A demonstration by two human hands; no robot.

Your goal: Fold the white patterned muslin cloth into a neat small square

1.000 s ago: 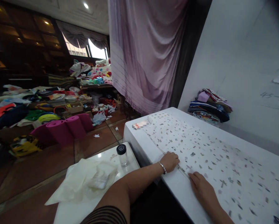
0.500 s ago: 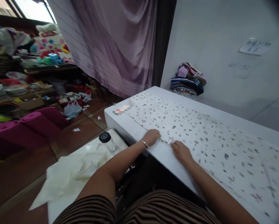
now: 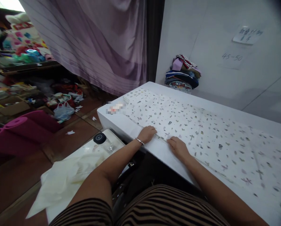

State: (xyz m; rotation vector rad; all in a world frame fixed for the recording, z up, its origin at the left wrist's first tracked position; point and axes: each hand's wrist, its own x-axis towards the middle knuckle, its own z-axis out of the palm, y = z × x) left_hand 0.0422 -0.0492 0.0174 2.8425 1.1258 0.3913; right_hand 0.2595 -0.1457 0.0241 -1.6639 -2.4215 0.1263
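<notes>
Left hand (image 3: pixel 148 134) and, at its four o'clock, right hand (image 3: pixel 178 147) pinching near edge of patterned cloth (image 3: pixel 182 117); spaced apart, presumably so edge between lies straight.

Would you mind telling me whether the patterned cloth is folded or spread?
Spread out: the patterned cloth lies flat along the white table, left hand and right hand at its near edge. Whether doubled, I cannot tell.
</notes>
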